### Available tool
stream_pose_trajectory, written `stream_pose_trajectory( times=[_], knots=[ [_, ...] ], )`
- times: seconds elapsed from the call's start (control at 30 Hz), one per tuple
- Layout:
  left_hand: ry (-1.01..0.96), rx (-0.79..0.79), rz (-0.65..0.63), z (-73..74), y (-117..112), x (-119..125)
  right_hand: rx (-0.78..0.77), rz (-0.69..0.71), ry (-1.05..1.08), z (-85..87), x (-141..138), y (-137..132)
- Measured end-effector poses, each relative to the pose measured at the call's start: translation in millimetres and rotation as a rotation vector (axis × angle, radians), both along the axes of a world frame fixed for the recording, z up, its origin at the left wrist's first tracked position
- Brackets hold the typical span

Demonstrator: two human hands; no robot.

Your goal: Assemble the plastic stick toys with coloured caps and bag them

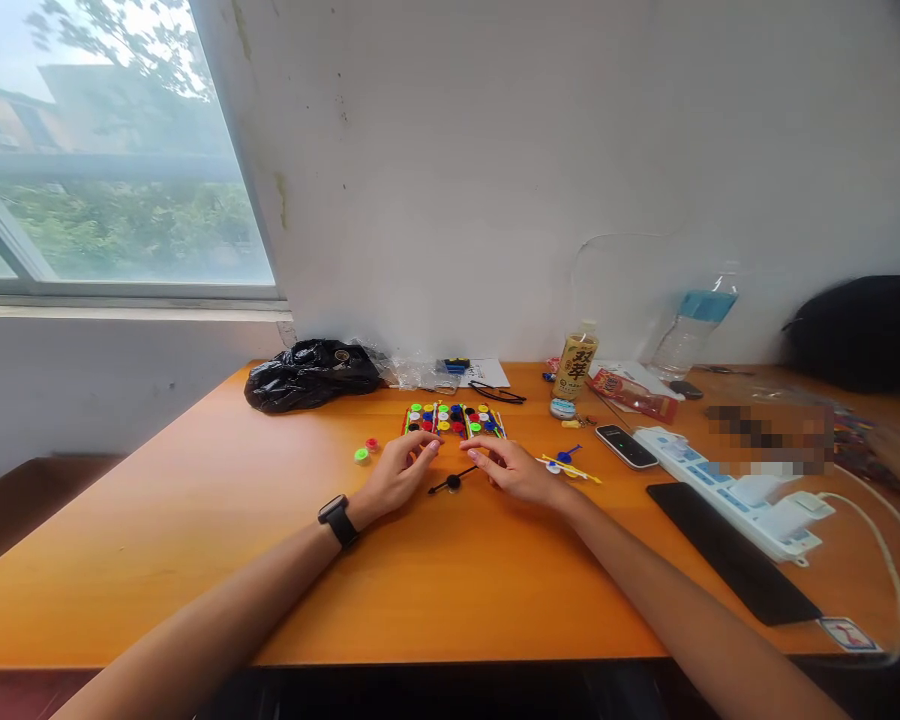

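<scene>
Head | hands (pixel 396 480) (pixel 523 472) apart, unclenched | orange-brown table (pixel 195 500) | stained pale wall (pixel 495 180) behind | window (pixel 120 190) left

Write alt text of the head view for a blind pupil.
A person's left hand and right hand flank a black disc with a stick on a brown table, with rows of colourful round pieces just beyond.

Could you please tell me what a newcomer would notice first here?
Probably the bare left hand and right hand, near multicoloured round plastic pieces mid-way across the orange wooden table. A crumpled black plastic bag lies by its far left corner, a long white power strip at right.
</scene>
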State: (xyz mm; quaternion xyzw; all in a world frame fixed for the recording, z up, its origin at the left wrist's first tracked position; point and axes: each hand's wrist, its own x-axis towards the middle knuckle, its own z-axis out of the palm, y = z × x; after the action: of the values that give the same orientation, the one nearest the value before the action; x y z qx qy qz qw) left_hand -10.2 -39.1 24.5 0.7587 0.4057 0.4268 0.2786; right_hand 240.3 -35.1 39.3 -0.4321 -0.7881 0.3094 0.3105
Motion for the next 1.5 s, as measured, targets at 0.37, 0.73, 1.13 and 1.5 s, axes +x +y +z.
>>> stream_pose_trajectory(
  times=[0.37, 0.73, 1.13, 1.5],
  knots=[
    [0.037, 0.054, 0.023, -6.5, 4.9, -3.7, 0.134, -0.192, 0.17, 2.7, 6.8, 7.7],
    [0.098, 0.107, 0.039, -6.5, 5.3, -5.8, 0.278, -0.191, -0.142, -1.5, 4.6, -1.5],
    [0.155, 0.126, 0.039, -9.9, 7.3, -5.5, 0.313, -0.167, -0.228, 0.1, 4.4, -2.7],
    [0.659, 0.294, 0.46, 9.2, 31.1, -48.6, 0.322, -0.199, -0.216, 3.7, 6.7, -0.8]
  ],
)
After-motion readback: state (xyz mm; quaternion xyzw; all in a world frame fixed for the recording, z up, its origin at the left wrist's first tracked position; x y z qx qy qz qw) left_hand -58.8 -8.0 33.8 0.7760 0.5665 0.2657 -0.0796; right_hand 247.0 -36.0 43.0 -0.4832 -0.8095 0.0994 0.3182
